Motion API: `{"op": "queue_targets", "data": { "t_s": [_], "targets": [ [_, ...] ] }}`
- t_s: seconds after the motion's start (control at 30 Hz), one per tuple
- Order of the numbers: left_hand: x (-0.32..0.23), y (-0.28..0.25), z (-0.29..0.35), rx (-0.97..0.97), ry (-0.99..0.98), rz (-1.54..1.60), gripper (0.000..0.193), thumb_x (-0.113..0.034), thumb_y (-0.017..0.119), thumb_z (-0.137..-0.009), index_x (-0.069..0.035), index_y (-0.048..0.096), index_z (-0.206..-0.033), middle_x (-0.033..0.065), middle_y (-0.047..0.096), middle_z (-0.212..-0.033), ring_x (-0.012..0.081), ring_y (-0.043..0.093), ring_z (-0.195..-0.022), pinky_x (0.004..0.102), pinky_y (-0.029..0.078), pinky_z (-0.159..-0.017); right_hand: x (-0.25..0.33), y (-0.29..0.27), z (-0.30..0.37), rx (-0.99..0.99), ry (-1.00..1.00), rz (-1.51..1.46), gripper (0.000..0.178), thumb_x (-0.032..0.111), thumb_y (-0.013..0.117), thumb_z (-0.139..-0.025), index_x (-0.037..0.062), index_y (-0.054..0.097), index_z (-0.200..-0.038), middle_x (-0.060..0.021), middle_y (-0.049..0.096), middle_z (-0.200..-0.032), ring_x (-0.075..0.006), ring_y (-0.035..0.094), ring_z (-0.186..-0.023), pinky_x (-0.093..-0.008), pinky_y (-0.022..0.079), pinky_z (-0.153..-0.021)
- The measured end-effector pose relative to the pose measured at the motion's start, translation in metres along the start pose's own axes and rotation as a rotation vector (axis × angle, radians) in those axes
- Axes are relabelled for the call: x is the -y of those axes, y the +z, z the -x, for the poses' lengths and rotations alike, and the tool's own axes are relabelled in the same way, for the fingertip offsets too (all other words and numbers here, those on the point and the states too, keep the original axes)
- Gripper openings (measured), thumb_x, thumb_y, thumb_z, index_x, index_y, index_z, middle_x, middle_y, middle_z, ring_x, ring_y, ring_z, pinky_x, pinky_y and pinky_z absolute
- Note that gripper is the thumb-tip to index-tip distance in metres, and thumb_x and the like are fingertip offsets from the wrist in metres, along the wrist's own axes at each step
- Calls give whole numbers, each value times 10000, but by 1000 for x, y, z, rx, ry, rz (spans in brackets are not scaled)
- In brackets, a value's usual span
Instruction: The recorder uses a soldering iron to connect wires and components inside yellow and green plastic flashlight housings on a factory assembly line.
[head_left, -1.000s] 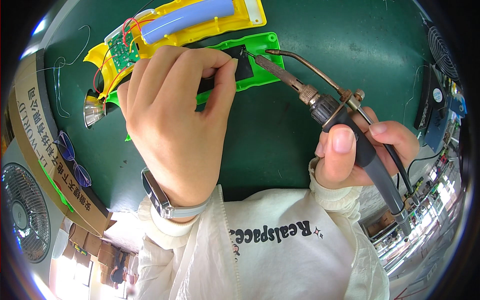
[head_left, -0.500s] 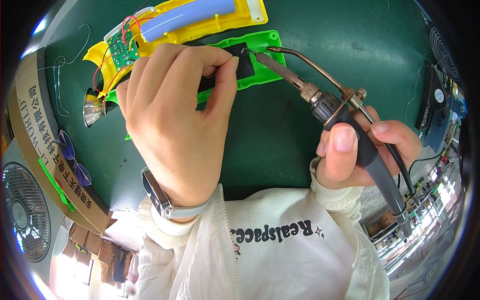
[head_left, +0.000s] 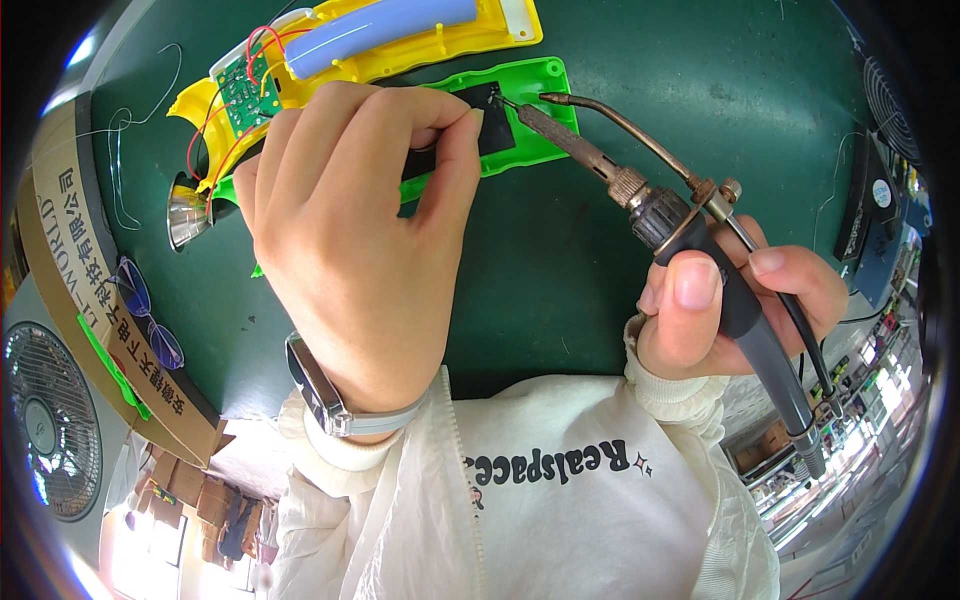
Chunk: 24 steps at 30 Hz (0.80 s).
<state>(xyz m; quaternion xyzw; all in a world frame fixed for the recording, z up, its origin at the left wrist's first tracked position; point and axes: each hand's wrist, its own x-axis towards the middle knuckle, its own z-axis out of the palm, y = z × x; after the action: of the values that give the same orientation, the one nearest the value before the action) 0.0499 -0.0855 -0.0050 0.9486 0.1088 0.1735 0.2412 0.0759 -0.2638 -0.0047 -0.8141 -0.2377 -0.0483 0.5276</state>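
Observation:
In my right hand (head_left: pixel 685 315) is a soldering iron (head_left: pixel 660 218) with a thin metal side tube clamped to it. Its tip meets a small spot near the edge of a black panel (head_left: pixel 495 132), which lies inside a green plastic shell (head_left: pixel 552 146). My left hand (head_left: pixel 350 230) bends over the same shell, thumb and index finger pinched at the panel. Whatever sits in that pinch is hidden. Beyond lies a yellow shell (head_left: pixel 425 62) holding a blue cylindrical battery (head_left: pixel 380 36) and a green circuit board (head_left: pixel 247 98) with red wires.
A shiny metal cone (head_left: pixel 188 214) stands left of the yellow shell. Glasses (head_left: pixel 150 318) rest beside a cardboard box (head_left: pixel 75 235) at the left, near a fan (head_left: pixel 42 400). Thin wire (head_left: pixel 118 175) curls on the green table mat (head_left: pixel 670 60). A round black grille (head_left: pixel 887 108) is at far right.
The shells, the iron and my right hand appear slightly farther right in view. Both grips look the same, and the tip is still at the panel.

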Motion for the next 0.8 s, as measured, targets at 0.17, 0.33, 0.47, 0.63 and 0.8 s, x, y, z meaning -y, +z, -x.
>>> {"op": "queue_targets", "data": {
  "t_s": [0.17, 0.33, 0.47, 0.63, 0.8],
  "targets": [
    [0, 0, -1, 2, 5, -2, 92, -16, 681, -658, -38, 606, -707, 6, 538, -639, 105, 457, -589, 231, 348, -538, 1, 1, -1, 36, -3, 16, 433, 187, 629, -754, 60, 305, -1010, -138, 493, -512, -133, 472, -371, -233, 402, -360],
    [-1, -1, -1, 4, -2, -8, 93, -13, 680, -657, -38, 603, -703, 3, 536, -635, 102, 451, -584, 229, 343, -536, 1, 0, -1, 35, -9, -12, 435, 194, 633, -753, 65, 307, -1011, -130, 490, -504, -130, 467, -366, -228, 397, -360],
    [-1, -1, -1, 11, -6, -2, 94, -11, 680, -657, -37, 602, -702, 1, 535, -633, 100, 446, -583, 228, 340, -536, -1, 0, -1, 33, -14, -36, 438, 201, 637, -753, 71, 310, -1013, -121, 488, -497, -126, 462, -360, -222, 392, -360],
    [-3, -2, -2, 12, -10, 2, 92, -6, 677, -659, -36, 602, -703, 3, 532, -629, 99, 441, -585, 227, 336, -538, -1, 6, -2, -22, -46, -48, 440, 198, 639, -753, 67, 310, -1014, -119, 483, -484, -129, 467, -363, -224, 394, -363],
    [-1, 0, -1, 15, -11, 9, 90, -3, 673, -662, -33, 601, -706, 3, 531, -629, 100, 439, -587, 227, 333, -541, 0, -6, -9, 166, -82, 33, 444, 178, 644, -748, 67, 308, -1016, -134, 498, -506, -137, 490, -385, -233, 413, -378]
  ]
}}
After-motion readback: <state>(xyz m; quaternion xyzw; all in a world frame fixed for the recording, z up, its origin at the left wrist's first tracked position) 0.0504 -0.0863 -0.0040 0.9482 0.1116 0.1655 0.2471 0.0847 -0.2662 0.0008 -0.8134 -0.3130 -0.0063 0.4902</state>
